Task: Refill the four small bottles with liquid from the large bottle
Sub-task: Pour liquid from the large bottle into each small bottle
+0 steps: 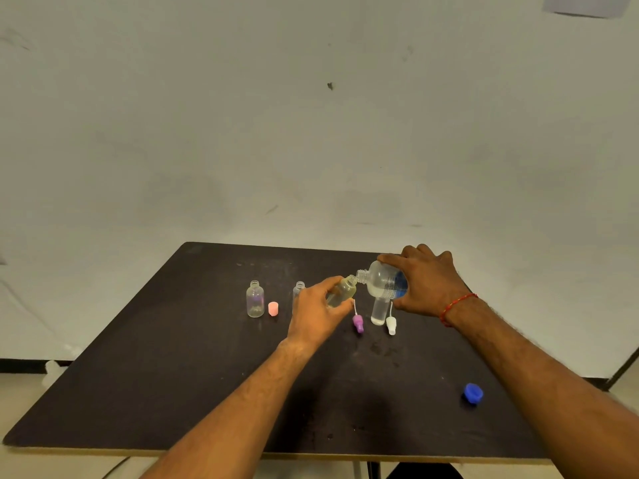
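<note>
- Two hands work together over the dark, matte desk (173, 392): the left hand (316, 314) wraps its grip around a small bottle (342, 292), tilting it so its open neck meets the spout.
- Wrapped over the large bottle (383, 281), the right hand (427, 283) tips it nearly level, mouth touching the small one's, probably so that nothing spills.
- Clear, smooth plastic makes up all the bottles; the held one looks faintly yellowish.
- Another small bottle (255, 299) stands upright and uncapped at left, a pink cap (273, 308) just beside it; a second (299, 288) is partly hidden behind the left hand.
- Below the large bottle stands a straight-sided fourth bottle (379, 311), with a purple sprayer top (358, 322) and a white sprayer top (391, 324) lying near.
- Off to the right, well apart, rests the blue cap (472, 393).
</note>
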### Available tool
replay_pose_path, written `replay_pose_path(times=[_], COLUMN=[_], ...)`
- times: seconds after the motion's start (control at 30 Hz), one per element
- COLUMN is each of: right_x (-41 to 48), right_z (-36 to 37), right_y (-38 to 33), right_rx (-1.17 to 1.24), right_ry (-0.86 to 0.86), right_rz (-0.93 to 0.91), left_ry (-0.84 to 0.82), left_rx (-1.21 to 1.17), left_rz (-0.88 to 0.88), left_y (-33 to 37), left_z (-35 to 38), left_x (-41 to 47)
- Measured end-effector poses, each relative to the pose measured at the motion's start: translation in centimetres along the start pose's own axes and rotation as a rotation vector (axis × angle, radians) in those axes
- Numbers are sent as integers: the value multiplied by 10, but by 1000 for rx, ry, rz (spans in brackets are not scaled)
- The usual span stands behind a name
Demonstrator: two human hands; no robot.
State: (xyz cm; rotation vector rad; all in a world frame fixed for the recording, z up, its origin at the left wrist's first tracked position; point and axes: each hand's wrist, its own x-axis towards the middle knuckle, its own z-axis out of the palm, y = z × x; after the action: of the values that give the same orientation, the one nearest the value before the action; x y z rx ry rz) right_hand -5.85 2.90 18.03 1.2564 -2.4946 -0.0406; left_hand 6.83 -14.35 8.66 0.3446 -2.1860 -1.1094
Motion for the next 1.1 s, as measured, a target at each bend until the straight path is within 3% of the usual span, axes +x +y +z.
replay_pose_path(times=[1.1], right_x=[2], right_z=[-6], right_y=[0], right_rx=[-24], right_ry=[-14], right_rz=[-12], left_ry=[2], left_rx=[7], left_rz=[-10], left_y=[0], left_z=[1], left_x=[0])
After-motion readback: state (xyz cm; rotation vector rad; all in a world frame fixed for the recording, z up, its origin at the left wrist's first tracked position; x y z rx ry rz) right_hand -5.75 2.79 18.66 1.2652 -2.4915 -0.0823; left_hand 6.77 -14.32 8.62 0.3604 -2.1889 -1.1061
